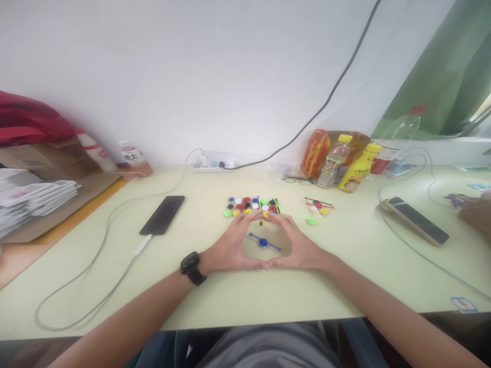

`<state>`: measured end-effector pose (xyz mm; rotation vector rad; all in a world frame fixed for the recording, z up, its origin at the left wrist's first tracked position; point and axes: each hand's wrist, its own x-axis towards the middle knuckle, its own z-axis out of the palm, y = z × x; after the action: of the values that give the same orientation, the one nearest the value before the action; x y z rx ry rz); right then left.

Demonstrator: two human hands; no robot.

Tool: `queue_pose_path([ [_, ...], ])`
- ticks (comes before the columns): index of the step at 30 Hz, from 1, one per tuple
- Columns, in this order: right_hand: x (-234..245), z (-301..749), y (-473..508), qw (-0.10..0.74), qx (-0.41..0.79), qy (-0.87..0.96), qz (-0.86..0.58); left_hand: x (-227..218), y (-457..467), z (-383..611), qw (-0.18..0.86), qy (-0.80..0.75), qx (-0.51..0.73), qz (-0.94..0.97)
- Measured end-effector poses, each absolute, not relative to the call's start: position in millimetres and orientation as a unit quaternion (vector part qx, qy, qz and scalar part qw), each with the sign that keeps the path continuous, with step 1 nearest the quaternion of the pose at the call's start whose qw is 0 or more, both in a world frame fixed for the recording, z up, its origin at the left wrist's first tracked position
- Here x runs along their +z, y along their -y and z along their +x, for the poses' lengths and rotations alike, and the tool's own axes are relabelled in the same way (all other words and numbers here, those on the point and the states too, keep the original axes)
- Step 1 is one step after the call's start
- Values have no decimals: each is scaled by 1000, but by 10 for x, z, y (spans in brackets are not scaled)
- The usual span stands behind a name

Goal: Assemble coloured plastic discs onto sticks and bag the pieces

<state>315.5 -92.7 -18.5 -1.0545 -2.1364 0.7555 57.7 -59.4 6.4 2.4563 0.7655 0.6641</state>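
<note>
My left hand [231,250], with a black watch [193,268] on its wrist, and my right hand [299,248] meet at the thumb tips and come close together at the fingertips. They make a ring around a blue arrow-shaped pointer with a round middle [263,243], which lies on the table [215,296]. Neither hand grips it; thumb and fingers are spread apart on both. Just beyond the fingertips sits a cluster of small coloured round pieces [239,206] with thin pointers among them, partly hidden by my fingers. To the right lie a red pointer [324,204] and a green piece [311,221].
A black phone [162,214] on a white cable lies left; another phone [416,220] lies right. Bottles [359,167] and a red-yellow bag [315,152] stand by the wall. Stacked white cards [49,198] are far left. Another person's hand [477,212] shows at the right edge.
</note>
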Motion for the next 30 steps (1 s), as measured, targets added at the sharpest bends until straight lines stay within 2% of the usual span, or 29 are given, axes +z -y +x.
queue_pose_path([
  [26, -157, 3131, 920, 295, 300, 809, -410, 17, 555, 570, 272, -284, 236, 889],
  [30, -147, 3126, 910, 303, 270, 826, -392, 2, 561, 566, 272, -286, 234, 889],
])
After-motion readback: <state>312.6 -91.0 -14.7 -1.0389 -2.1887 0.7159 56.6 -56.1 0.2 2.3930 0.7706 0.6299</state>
